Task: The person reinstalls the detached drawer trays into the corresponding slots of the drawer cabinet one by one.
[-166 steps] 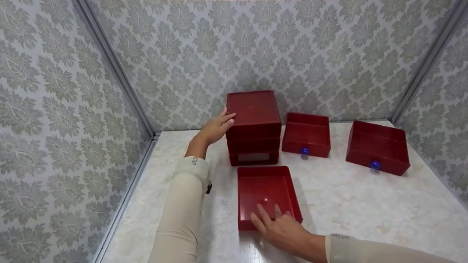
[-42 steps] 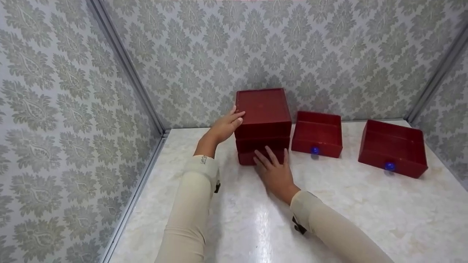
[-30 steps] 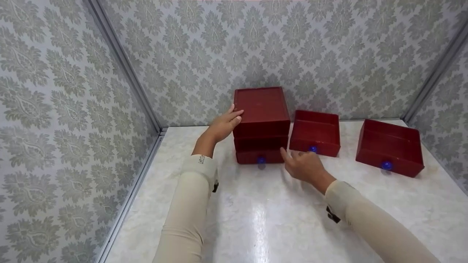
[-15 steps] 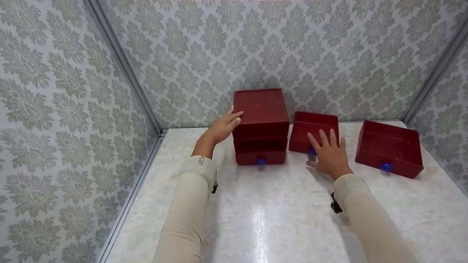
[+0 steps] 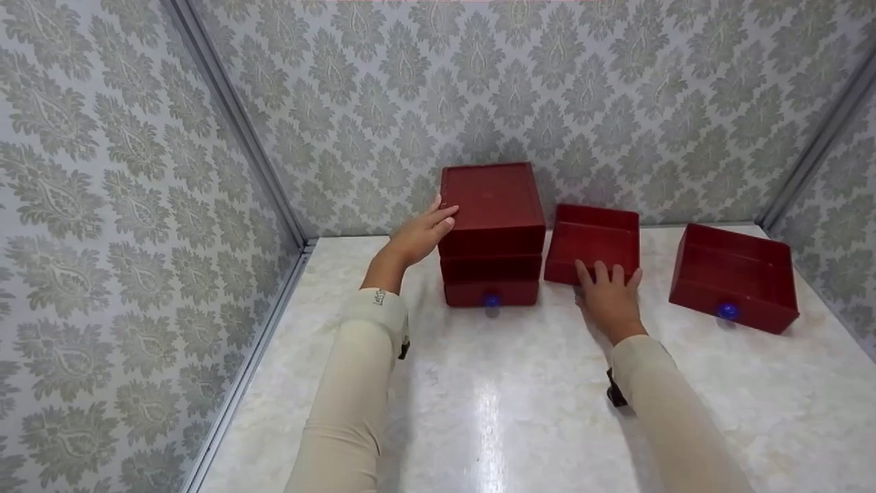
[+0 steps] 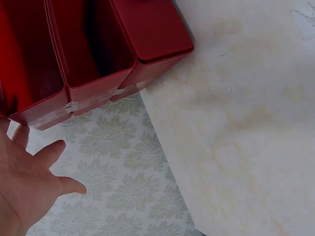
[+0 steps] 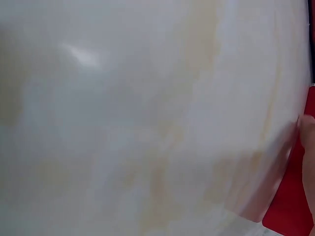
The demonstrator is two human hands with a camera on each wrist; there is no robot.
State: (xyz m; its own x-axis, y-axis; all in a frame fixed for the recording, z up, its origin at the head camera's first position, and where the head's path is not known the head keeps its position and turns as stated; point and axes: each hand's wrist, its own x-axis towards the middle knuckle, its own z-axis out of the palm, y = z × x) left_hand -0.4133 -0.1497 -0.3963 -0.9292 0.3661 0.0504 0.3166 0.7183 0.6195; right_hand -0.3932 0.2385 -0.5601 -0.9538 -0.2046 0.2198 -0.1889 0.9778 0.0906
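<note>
A dark red drawer cabinet (image 5: 489,198) stands against the back wall, its two upper slots hollow. In its lowest slot sits a drawer (image 5: 465,294) with a blue knob (image 5: 491,300). My left hand (image 5: 414,239) rests with extended fingers on the cabinet's upper left edge; the left wrist view shows the fingers of this hand (image 6: 29,177) against the cabinet side. To the right of the cabinet lies a loose red drawer (image 5: 594,236). My right hand (image 5: 611,301) grips its front wall, fingers over the rim and thumb in front, covering its knob.
Another loose red drawer (image 5: 736,270), with a blue knob (image 5: 727,311), lies at an angle farther right. Everything stands on a pale marbled table (image 5: 438,411). Patterned walls (image 5: 383,103) close in the back and the sides.
The drawer once in front of the cabinet has been pushed into the lowest slot. My right hand has left it and taken hold of the nearer loose drawer. My left hand stays put.
</note>
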